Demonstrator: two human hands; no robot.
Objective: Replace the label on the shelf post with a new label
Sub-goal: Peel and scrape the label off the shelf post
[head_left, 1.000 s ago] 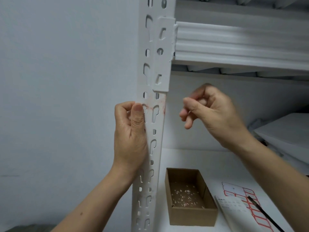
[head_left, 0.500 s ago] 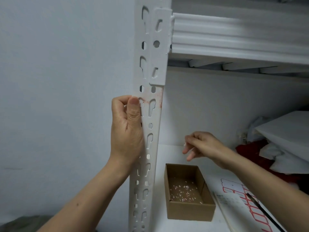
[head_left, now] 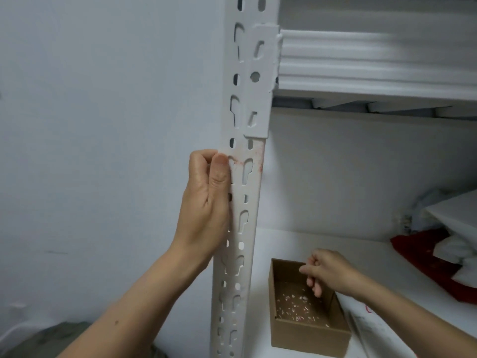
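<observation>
A white slotted shelf post [head_left: 249, 192] runs up the middle of the view. Faint red label residue [head_left: 255, 157] stains it just below the shelf bracket. My left hand [head_left: 206, 202] grips the post's left edge, thumb pressed on the front beside the residue. My right hand [head_left: 326, 271] hovers over an open brown cardboard box [head_left: 309, 337], fingertips pinched together; whether a scrap is between them I cannot tell. Small white and pink label scraps [head_left: 296, 304] lie on the box floor.
A white shelf beam [head_left: 374, 63] crosses the upper right. The lower shelf board [head_left: 296, 244] carries the box, a sheet with red print [head_left: 369, 310] to its right, and white packets on red cloth [head_left: 438, 254] at far right. A plain wall fills the left.
My right hand has dropped from beside the residue on the post down to above the cardboard box. My left hand has kept its grip on the post.
</observation>
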